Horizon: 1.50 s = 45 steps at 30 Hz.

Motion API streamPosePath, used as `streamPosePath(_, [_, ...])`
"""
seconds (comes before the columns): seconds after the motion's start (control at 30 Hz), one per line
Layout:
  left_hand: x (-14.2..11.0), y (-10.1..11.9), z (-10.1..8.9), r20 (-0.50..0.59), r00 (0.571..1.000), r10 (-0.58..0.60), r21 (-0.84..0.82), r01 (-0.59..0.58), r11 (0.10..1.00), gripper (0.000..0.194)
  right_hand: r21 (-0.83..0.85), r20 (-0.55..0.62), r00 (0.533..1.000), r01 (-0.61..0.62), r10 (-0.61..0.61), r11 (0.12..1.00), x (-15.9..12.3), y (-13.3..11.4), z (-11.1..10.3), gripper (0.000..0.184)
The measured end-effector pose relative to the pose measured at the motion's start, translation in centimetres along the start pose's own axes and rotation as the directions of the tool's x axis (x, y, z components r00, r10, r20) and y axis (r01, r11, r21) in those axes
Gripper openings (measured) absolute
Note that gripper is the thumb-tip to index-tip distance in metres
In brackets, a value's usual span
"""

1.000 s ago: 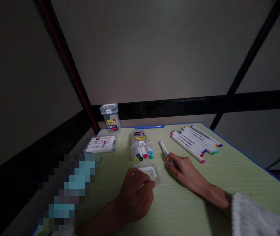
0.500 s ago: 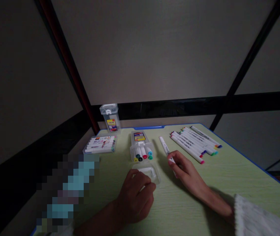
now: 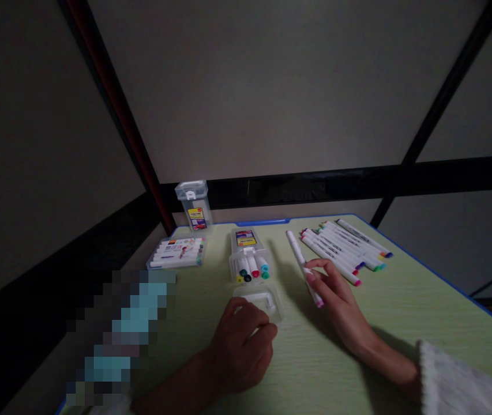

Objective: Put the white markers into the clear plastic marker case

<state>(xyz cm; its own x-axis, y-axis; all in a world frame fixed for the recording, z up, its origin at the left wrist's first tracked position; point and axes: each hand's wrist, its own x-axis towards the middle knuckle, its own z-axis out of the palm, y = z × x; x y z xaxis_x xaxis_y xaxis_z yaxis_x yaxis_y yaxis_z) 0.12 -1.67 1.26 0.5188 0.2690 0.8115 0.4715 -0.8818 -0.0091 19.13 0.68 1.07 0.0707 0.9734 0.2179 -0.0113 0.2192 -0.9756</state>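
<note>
My right hand point(image 3: 338, 300) pinches a white marker point(image 3: 296, 248) with a pink end, tilted over the table. Curled into a fist, my left hand point(image 3: 243, 349) sits at the near side of a clear plastic lid point(image 3: 275, 302), covering part of it. Whatever is inside those fingers is hidden. Beyond the lid, a clear marker box point(image 3: 247, 252) lies on its side with its mouth toward me. Several capped markers point(image 3: 253, 267) show their coloured ends in it. To the right lie several loose white markers point(image 3: 336, 246) in a row.
A clear upright box point(image 3: 196, 207) with a closed lid stands at the back left of the light green table point(image 3: 306, 369). In front of it lies a flat case of markers point(image 3: 179, 253). A pixelated patch point(image 3: 128, 328) covers the left edge. A wall stands behind.
My right hand has lifted the marker off the table and moved slightly right with it, so its pink end now shows. My left hand has hardly moved.
</note>
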Motion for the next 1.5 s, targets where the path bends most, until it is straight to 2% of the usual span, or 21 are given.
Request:
streamPosePath(0.3, [0.1,0.0,0.1,0.000,1.000,0.002,0.002,-0.002,1.000,0.015,0.174,-0.011,1.000,-0.004,0.006,0.985,-0.5,0.2,0.0,0.028])
streamPosePath(0.53, [0.0,0.0,0.2,0.027,1.000,0.012,-0.013,-0.011,1.000,0.016,0.239,0.106,0.993,0.022,-0.049,0.971,-0.7,-0.3,0.2,0.049])
streamPosePath(0.73, [0.1,0.1,0.2,0.015,1.000,0.018,-0.020,-0.018,1.000,0.017,0.312,0.172,0.984,-0.014,-0.042,0.950,-1.0,-0.7,0.5,0.055])
streamPosePath(0.9, [0.4,0.3,-0.1,0.063,0.998,-0.011,-0.012,0.012,1.000,0.017,0.350,0.210,0.976,-0.026,-0.052,0.936,-1.2,-0.6,0.6,0.048])
streamPosePath(1.1, [0.2,0.1,0.2,0.048,0.999,0.024,-0.018,-0.023,1.000,0.018,0.369,0.276,0.958,-0.030,-0.079,0.929,-1.3,-0.6,0.8,0.041])
streamPosePath(1.27, [0.1,0.1,0.2,0.064,0.998,0.006,-0.016,-0.005,1.000,0.017,0.372,0.308,0.945,-0.015,-0.108,0.928,-1.4,-0.4,0.9,0.036])
streamPosePath(1.5, [0.3,0.2,0.2,0.096,0.995,-0.024,-0.026,0.027,0.999,0.011,0.347,0.418,0.904,-0.065,-0.093,0.935,-1.7,-0.6,0.9,0.009])
